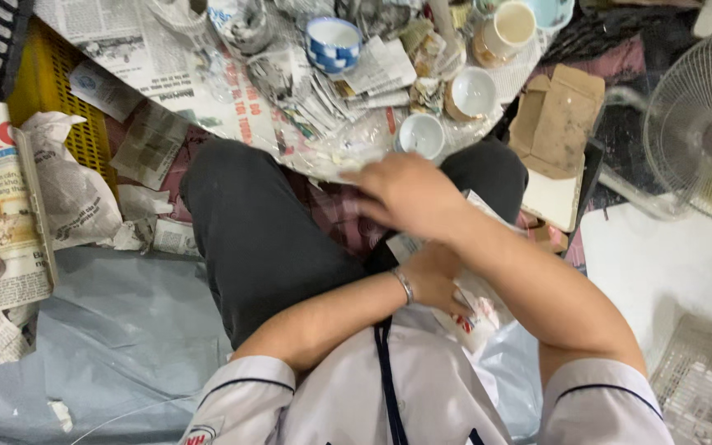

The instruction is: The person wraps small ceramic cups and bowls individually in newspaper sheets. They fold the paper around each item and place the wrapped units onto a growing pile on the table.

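Item in hand: a crumpled sheet of printed newspaper [467,284] with red and dark print, lying in your lap against your right forearm. Your left hand [432,276], a metal bracelet [405,286] at its wrist, is closed on the sheet's near edge. Your right hand [409,196] is stretched forward over your knee, blurred, palm down; I cannot tell whether it grips anything. Whether the paper already encloses an object is hidden by both hands.

Step, as judged: wrapping crockery in newsprint — the sheet is held ready while the right hand goes toward the cups. The next move would call for one cup to be taken cleanly from the cluster without knocking its neighbours, then set into the middle of the held sheet.

Nearest stock: a small white ceramic cup [420,135], just beyond the right hand's fingertips. Beside it, a white cup with a brown outer wall [471,93].

Further out:
- a blue-and-white checked cup [333,43] among loose torn newspaper strips [356,82];
- a cream mug [508,29] at the top, a pale blue cup [552,11] beside it.

All rest on spread newspaper sheets [166,58].

Surroundings: flattened brown cardboard box [558,115] to your right; white electric fan [702,124] at far right; yellow plastic crate [51,91] and a bundle wrapped in newspaper [72,185] to your left — grey plastic sheeting [109,330] below.
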